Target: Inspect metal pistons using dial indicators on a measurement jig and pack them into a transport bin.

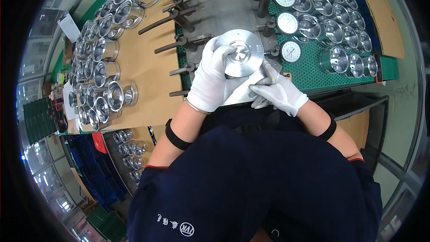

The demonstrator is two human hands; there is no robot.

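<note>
The disc (pixel 251 65) is round, silvery metal with a bright, smooth face turned up. Ringed steps circle its shiny centre, a tiny hole sits toward the far edge, and small marks show at the right. The left hand (pixel 212 80) grips it from the left, thumb reaching over the face toward the middle. The right hand (pixel 280 92) is at its near right edge; contact there is unclear. Beneath lies the metal plate (pixel 224 13).

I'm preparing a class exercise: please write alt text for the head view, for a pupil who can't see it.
A person's white-gloved left hand holds a round silver metal part, the gloved right hand close to its edge. Four dial gauges stand to its right; shiny metal cups crowd both sides.
</note>
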